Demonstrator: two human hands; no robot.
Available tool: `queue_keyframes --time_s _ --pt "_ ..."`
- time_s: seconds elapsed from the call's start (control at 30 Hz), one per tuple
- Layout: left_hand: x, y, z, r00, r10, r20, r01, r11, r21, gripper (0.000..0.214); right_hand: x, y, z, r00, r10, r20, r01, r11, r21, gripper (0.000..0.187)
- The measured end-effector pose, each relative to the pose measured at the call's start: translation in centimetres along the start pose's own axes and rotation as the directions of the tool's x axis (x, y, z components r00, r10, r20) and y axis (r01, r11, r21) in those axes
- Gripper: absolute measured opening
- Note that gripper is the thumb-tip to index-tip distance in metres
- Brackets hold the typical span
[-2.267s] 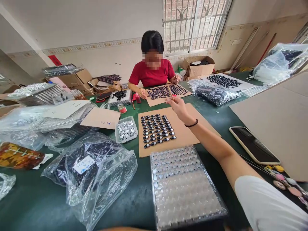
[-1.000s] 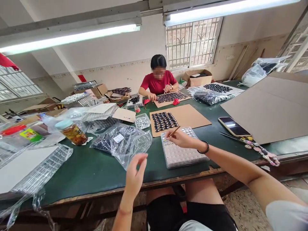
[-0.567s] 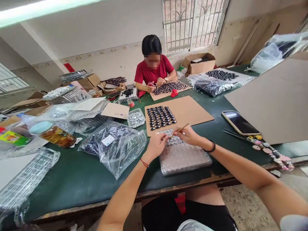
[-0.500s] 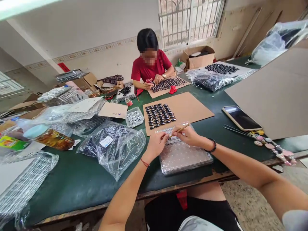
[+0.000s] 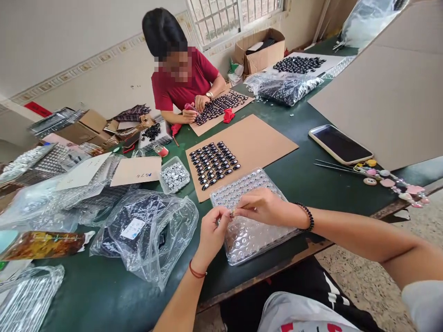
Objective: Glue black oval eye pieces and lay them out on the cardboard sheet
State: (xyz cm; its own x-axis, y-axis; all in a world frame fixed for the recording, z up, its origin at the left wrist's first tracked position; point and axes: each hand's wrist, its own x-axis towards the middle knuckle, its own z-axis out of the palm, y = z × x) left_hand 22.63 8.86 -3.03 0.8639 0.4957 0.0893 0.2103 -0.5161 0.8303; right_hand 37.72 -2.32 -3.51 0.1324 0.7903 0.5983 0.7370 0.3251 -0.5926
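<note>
My left hand (image 5: 212,234) is closed in a pinch at the left edge of a clear plastic tray (image 5: 258,242) with rows of small round hollows. What its fingertips hold is too small to make out. My right hand (image 5: 265,207), above the tray, is closed round a thin wooden stick, now mostly hidden by the fingers. Its fingertips meet those of my left hand. Small shiny pieces show in the tray's far rows. Beyond it, rows of glossy black oval pieces (image 5: 214,161) lie on a cardboard sheet (image 5: 268,138).
A small box of silvery pieces (image 5: 175,175) stands left of the cardboard. Plastic bags (image 5: 148,235) crowd the left side. A phone (image 5: 341,144) and tweezers (image 5: 337,167) lie at right. Across the table, a co-worker (image 5: 187,87) handles dark pieces on another sheet.
My view has shifted right and closer. The hands have moved toward the tray's near left part, and more of its far rows shows. The wooden stick, plainly visible before, is mostly hidden.
</note>
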Motion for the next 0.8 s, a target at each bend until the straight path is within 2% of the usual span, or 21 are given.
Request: queue_keyframes --time_s 0.1,0.23,0.3,0.4,0.5,0.6,0.63,0.73,0.8 --pt "0.0 -0.1 0.3 0.996 -0.066 -0.055 0.056 0.984 -0.169 0.029 0.3 0.0 -0.1 0.990 0.139 0.023 -0.141 0.978 0.152 0.023" --pt "-0.2 -0.4 0.6 0.982 -0.156 -0.105 0.110 0.929 -0.353 0.027 0.6 0.3 -0.2 0.944 0.316 0.091 -0.321 0.820 0.474 0.023" --pt "-0.3 -0.6 0.6 0.979 -0.160 -0.122 0.106 0.926 -0.362 0.026 0.6 0.3 -0.2 0.937 0.334 0.097 -0.334 0.786 0.520 0.022" --pt "-0.3 -0.6 0.6 0.973 -0.146 -0.176 0.064 0.912 -0.405 0.024 0.6 0.2 -0.3 0.946 0.315 0.082 -0.313 0.812 0.493 0.022" --pt "-0.2 -0.5 0.6 0.959 -0.195 -0.204 0.041 0.812 -0.581 0.025 0.7 0.0 -0.4 0.933 0.354 0.065 -0.327 0.758 0.564 0.022" --pt "-0.1 -0.4 0.8 0.965 -0.220 -0.140 0.054 0.693 -0.719 0.017 0.7 -0.2 -0.5 0.911 0.408 0.059 -0.350 0.690 0.634 0.021" --pt "-0.1 -0.4 0.9 0.973 -0.201 -0.114 0.054 0.677 -0.734 0.019 0.7 -0.4 -0.5 0.916 0.399 0.050 -0.341 0.704 0.624 0.021" --pt "-0.4 -0.7 1.2 0.991 -0.115 -0.062 0.031 0.670 -0.742 0.055 0.6 -1.0 -0.6 0.955 0.298 -0.007 -0.253 0.821 0.512 0.017" --pt "-0.6 -0.9 1.3 0.995 -0.085 -0.058 0.015 0.676 -0.737 0.065 0.5 -1.4 -0.8 0.973 0.228 -0.049 -0.186 0.884 0.428 0.015"
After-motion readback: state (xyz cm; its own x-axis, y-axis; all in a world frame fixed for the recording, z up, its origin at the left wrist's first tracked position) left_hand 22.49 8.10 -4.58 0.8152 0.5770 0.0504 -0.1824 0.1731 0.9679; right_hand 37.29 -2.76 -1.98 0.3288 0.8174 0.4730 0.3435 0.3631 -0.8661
